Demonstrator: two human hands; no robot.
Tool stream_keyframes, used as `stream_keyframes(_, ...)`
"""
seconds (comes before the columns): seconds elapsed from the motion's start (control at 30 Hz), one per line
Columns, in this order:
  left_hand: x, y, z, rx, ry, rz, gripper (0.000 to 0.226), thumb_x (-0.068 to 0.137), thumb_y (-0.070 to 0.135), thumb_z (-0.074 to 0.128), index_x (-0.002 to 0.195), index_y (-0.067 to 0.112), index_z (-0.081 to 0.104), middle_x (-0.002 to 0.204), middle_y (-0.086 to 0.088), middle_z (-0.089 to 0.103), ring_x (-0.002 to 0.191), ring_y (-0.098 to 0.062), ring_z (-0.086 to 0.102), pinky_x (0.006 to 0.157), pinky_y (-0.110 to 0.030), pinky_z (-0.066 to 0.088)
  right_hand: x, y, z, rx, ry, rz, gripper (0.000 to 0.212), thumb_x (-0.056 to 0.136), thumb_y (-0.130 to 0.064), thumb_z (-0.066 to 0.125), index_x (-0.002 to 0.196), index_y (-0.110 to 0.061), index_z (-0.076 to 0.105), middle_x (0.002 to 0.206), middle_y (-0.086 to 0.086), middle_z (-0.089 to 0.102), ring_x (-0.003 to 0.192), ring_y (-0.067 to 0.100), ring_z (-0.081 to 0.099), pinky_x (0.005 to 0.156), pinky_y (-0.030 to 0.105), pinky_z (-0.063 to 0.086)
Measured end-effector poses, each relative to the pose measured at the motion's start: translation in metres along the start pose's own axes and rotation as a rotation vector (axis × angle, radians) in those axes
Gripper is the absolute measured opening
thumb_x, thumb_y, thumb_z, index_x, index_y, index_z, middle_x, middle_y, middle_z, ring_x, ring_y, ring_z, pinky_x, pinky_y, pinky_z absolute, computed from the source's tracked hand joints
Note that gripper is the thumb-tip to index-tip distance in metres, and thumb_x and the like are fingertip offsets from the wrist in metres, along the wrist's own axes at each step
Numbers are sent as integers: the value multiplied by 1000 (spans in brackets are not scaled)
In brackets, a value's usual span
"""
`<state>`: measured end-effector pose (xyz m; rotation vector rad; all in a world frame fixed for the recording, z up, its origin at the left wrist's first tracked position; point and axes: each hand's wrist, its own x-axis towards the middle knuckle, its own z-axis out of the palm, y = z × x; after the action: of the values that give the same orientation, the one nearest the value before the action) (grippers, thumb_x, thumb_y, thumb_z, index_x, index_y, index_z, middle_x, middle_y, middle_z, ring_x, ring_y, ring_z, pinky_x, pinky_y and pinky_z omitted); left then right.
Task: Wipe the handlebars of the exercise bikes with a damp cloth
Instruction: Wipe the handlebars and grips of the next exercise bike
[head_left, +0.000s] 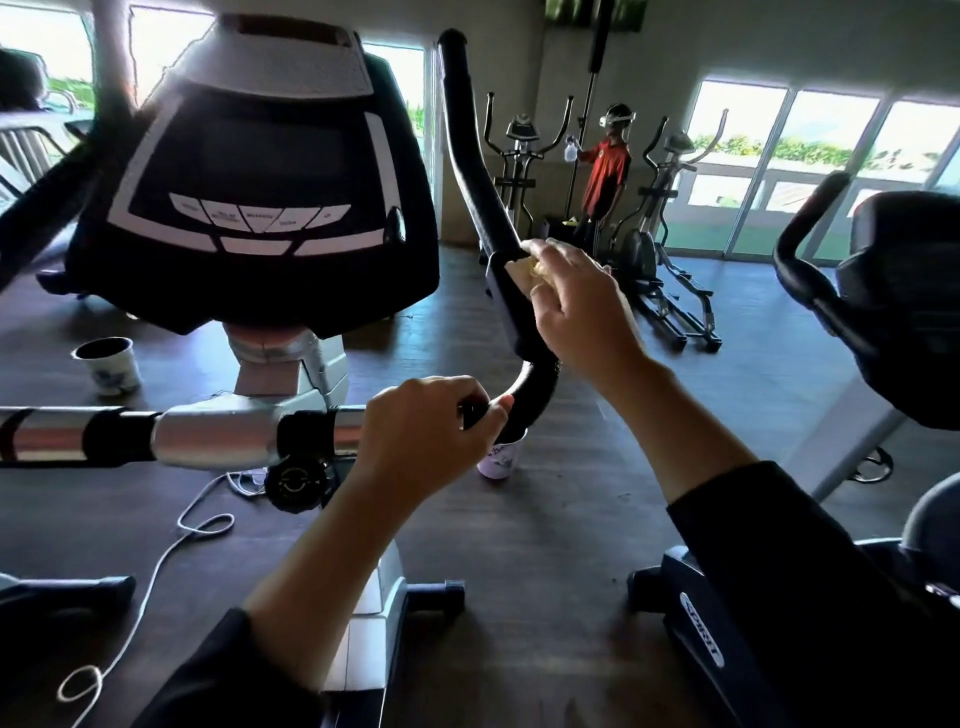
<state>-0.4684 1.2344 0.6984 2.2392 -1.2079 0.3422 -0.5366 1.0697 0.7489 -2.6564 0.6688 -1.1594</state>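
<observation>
Gripping the black padded handlebar (470, 171), both hands.

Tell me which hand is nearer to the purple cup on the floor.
Left. The left hand grips the handlebar bend right beside the cup in this view; the right hand holds the cloth higher up the bar.

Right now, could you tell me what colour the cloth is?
Pale yellow, in the head view: the cloth under the right hand.
</observation>
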Motion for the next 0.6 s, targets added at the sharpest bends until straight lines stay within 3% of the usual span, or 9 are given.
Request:
stream_keyframes(0.17, -3, -5, 4, -10, 79, 53, 36, 86, 61, 50, 86, 31, 70, 79, 10, 70, 80, -13, 66, 64, -23, 30, -5, 21, -15, 210, -25, -26, 34, 89, -30, 64, 122, -24, 63, 141, -4, 49, 127, 3, 46, 103, 9, 36)
stream_keyframes(0.3, -3, -8, 7, -11, 104, 77, 44, 81, 64, 40, 83, 31, 70, 75, 10, 70, 75, -12, 66, 63, -23, 29, -8, 22, -9, 282, 54, 29, 39, 90, -19, 62, 128, -24, 58, 129, -3, 57, 103, -9, 53, 94, 10, 44)
stream_keyframes(0.4, -3, -9, 6, -5, 106, 80, 43, 82, 65, 42, 84, 32, 70, 76, 10, 69, 75, -12, 65, 62, -23, 28, -12, 14, -5, 145, 81, -45, 48, 92, -18, 55, 139, -11, 46, 129, 7, 57, 110, 11, 55, 96, 20, 45)
stream_keyframes(0.47, -3, -9, 5, 1, 93, 78, 39, 86, 64, 47, 87, 32, 70, 79, 10, 70, 78, -11, 65, 62, -23, 28, -13, 8, -2, 17, 52, -100, 50, 91, -18, 52, 139, -6, 43, 133, 12, 56, 126, 25, 48, 110, 31, 36)
stream_keyframes(0.6, -2, -11, 3, 18, 62, 73, 37, 86, 63, 48, 93, 33, 69, 84, 10, 70, 83, -12, 65, 64, -23, 29, -2, -3, 3, -55, -37, -59, 55, 88, -34, 39, 135, -6, 48, 146, 13, 46, 143, 24, 28, 114, 26, -2)
